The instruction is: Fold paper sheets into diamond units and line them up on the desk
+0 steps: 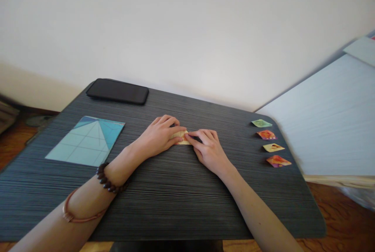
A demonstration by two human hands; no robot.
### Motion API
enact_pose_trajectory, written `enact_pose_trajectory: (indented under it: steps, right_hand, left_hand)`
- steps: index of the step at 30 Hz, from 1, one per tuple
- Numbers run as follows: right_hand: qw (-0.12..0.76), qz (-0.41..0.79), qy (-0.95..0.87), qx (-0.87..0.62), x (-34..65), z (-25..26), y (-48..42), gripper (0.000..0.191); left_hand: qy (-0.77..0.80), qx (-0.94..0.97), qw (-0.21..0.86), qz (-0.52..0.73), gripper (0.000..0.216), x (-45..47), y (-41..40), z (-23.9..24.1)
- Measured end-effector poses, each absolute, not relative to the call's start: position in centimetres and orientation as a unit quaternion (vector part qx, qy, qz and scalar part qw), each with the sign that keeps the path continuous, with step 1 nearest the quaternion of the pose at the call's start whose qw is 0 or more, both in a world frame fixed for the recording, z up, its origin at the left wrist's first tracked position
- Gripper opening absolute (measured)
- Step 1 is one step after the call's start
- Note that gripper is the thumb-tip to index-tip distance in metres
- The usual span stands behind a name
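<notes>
A small yellow folded paper [182, 138] lies on the dark striped table [175, 193] at its middle. My left hand [159, 136] rests over the paper's left side with fingers curled down onto it. From the right, my right hand [206, 148] presses its fingertips on the paper's right edge. Most of the paper is hidden under the fingers. Both hands touch each other above the paper.
A blue sheet of paper [88, 141] lies at the left. A black phone [117, 91] sits at the table's far edge. Several small folded paper pieces [271, 141] line the right edge. A pale panel [331, 123] leans at the right, against a white wall behind.
</notes>
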State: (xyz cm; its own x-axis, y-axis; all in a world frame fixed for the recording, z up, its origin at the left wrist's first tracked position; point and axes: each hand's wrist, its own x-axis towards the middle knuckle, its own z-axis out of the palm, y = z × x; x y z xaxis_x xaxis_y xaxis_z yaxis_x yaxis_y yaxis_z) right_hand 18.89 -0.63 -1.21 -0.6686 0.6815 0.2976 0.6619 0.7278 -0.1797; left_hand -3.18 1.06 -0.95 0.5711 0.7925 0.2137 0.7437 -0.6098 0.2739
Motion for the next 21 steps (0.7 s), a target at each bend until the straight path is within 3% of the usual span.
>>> enact_pose_trajectory:
  steps: [21]
  right_hand:
    - [0.164,0.023,-0.918,-0.36,18.81,-0.92,-0.58,0.037]
  left_hand:
    - [0.433,0.885,0.069,0.155,0.032,-3.19,1.03,-0.83]
